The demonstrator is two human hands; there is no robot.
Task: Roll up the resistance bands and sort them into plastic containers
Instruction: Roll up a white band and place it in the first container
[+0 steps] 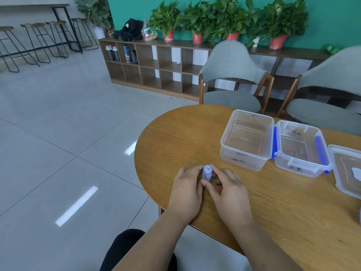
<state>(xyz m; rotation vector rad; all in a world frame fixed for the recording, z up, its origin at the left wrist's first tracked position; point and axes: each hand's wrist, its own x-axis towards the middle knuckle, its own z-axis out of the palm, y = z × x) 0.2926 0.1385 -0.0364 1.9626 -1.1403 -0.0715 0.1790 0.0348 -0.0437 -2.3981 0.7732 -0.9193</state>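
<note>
A pale lilac resistance band [207,172], wound into a tight roll, stands on the wooden table [175,133] near its left edge. My left hand [186,190] holds the roll from the left and my right hand [227,189] holds it from the right, fingers curled round it. Beyond it to the right stands a clear plastic container [246,140] with nothing in it. Next to that sits a second clear container [300,149] with blue clips. A third container [346,171] at the right frame edge holds something pale.
Two grey chairs [232,75] stand behind the table. A low wooden shelf [152,63] with bottles and potted plants runs along the green wall. Grey tiled floor [58,133] lies left of the table. Bar stools stand at far left.
</note>
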